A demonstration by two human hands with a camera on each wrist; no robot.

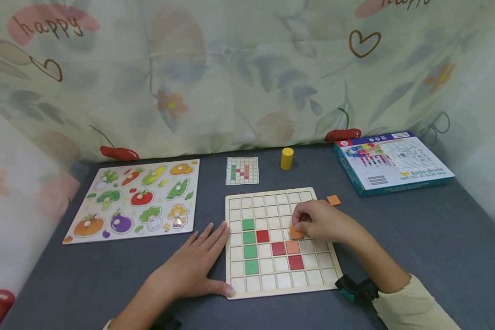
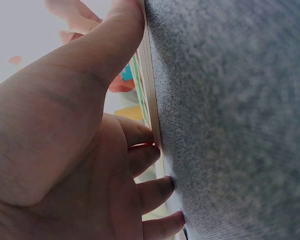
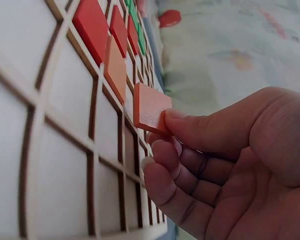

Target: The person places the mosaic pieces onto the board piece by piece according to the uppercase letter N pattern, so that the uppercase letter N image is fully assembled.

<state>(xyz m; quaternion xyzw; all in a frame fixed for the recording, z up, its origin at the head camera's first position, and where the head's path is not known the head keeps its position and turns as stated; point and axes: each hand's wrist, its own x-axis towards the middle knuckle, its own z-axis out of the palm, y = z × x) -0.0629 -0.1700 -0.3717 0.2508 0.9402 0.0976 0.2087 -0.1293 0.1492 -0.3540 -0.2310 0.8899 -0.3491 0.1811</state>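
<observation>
My right hand (image 1: 323,221) pinches an orange square tile (image 3: 151,107) between thumb and fingers, tilted just above the wooden grid board (image 1: 268,289). Below it in the head view, another orange tile (image 1: 293,247) lies in a cell. Green tiles (image 1: 250,251) form a column at the board's left, and red tiles (image 1: 278,249) run on a diagonal. With fingers spread, my left hand (image 1: 194,266) rests against the board's left edge, its thumb at the near corner. The left wrist view shows that hand's fingertips (image 2: 162,187) along the board's side.
A loose orange tile (image 1: 333,200) lies right of the board. Behind the board are a pattern card (image 1: 242,171) and a yellow cylinder (image 1: 286,159). A vegetable puzzle board (image 1: 134,199) sits at left, a game box (image 1: 396,165) at back right. A printed curtain (image 1: 231,82) hangs behind.
</observation>
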